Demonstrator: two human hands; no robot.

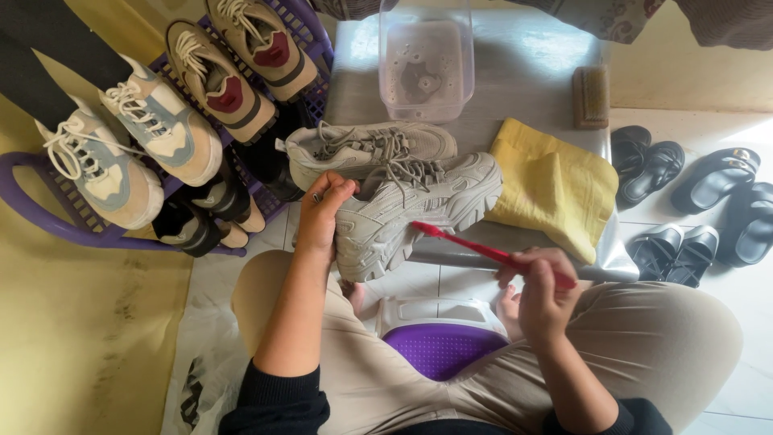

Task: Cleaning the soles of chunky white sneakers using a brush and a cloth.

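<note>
My left hand (pixel 324 211) grips the heel end of a grey chunky sneaker (pixel 419 211), which lies on its side at the near edge of a low grey table (pixel 523 72). My right hand (pixel 541 288) holds a red toothbrush (pixel 483 251) by its handle, with the brush head touching the sneaker's side near the sole. A second matching grey sneaker (pixel 366 149) lies just behind the first on the table.
A clear plastic tub (pixel 425 68) with soapy water, a yellow cloth (pixel 555 189) and a scrub brush (pixel 592 97) are on the table. A purple shoe rack (pixel 48 211) with several sneakers stands at left. Black sandals (pixel 708 201) lie on the floor at right. A purple stool (pixel 439 342) is under me.
</note>
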